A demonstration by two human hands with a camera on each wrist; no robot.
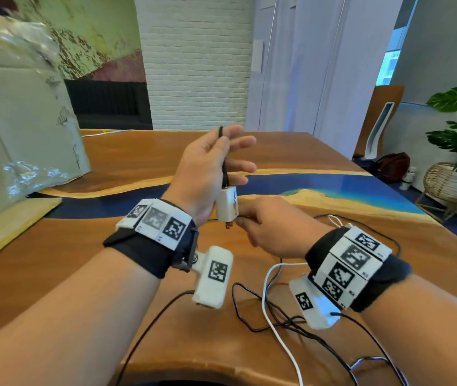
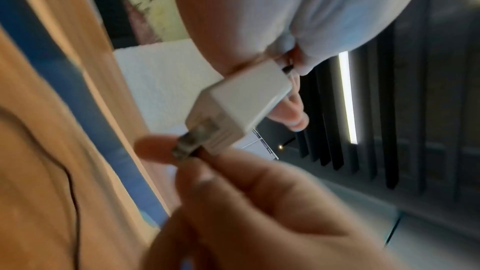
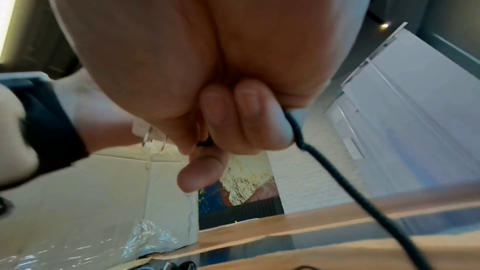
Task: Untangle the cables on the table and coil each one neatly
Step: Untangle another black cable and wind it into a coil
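Observation:
My left hand (image 1: 216, 160) is raised over the table and pinches a loop of black cable (image 1: 225, 168) under the thumb, its other fingers spread. A white plug adapter (image 1: 226, 205) hangs from that cable against the heel of the palm; the left wrist view shows the adapter (image 2: 241, 108) with its metal prongs pointing down. My right hand (image 1: 263, 225) sits just below and pinches the black cable beside the prongs. In the right wrist view its curled fingers (image 3: 221, 122) grip the black cable (image 3: 337, 176), which trails down to the table.
More black cable (image 1: 277, 321) and a white cable (image 1: 270, 316) lie crossed on the wooden table (image 1: 82, 246) near its front edge. A large cardboard box (image 1: 21, 121) with plastic wrap stands at the left. A plant in a basket (image 1: 450, 179) is off the table's right side.

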